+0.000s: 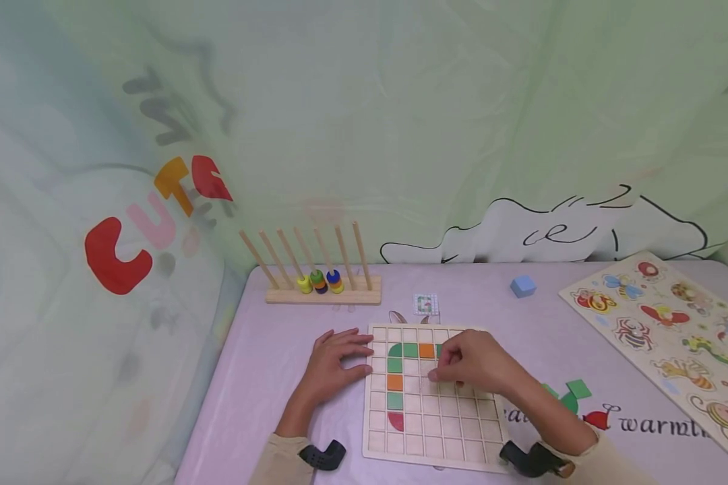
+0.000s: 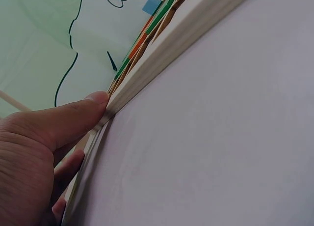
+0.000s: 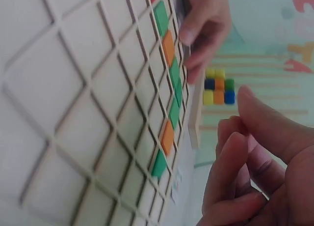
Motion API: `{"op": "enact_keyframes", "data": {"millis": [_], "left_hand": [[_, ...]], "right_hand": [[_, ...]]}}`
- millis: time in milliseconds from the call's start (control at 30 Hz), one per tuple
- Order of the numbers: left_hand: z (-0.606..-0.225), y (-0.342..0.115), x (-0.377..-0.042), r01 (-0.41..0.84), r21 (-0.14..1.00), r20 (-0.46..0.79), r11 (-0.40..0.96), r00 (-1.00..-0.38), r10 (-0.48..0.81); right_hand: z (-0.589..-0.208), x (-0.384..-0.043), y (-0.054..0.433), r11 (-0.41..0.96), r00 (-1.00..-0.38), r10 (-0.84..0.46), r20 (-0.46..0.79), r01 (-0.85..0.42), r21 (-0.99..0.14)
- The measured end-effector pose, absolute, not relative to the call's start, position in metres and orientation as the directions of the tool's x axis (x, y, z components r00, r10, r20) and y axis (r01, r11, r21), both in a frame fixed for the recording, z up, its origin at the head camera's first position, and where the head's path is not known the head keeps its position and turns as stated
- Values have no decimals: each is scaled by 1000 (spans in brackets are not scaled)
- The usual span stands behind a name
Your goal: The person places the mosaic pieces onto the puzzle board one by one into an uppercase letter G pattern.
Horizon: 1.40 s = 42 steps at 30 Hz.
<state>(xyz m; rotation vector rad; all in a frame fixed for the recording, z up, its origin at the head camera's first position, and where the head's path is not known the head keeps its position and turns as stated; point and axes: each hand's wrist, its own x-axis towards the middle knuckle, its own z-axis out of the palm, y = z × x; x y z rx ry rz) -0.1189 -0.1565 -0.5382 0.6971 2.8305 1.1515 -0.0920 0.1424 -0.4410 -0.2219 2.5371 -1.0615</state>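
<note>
My L hand (image 1: 340, 360), fingers loosely spread, touches the grid board (image 1: 433, 428) at its L edge. My R hand (image 1: 476, 362), fingers curled w/ nothing visible in them, hovers nr its far-R corner.

My head view forward and down over the grid board (image 1: 450, 407), left wrist view close by its edge, right one low across it, both wrist views sharing coloured tiles (image 3: 168, 48)

The person wore long sleeves, the left sleeve (image 1: 279, 463) and right sleeve (image 1: 613, 463) both plain beige. A curved black left band (image 1: 323, 457) and chunky black right band (image 1: 530, 461) sat by the cuffs. Both hands were bare.
</note>
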Motion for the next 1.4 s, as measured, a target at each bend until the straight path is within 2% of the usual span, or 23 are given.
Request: {"op": "enact_keyframes", "data": {"millis": [433,733,1067,1400], "left_hand": [[-540,-157,-119,407,660,162,632,-898,409],[-540,-157,-119,399,659,150,638,-901,408],[-540,-157,-120,401,661,155,634,-900,407],[-540,-157,-120,403,655,152,639,-899,410]], "right_hand": [[-432,-102,221,803,-938,-222,-267,-21,-595],[-441,-102,271,842,-926,-197,-321,8,-540],[-461,-95,306,831,-894,-235,-383,19,-555],[-481,-91,319,818,-859,-264,-439,42,-574]]}}
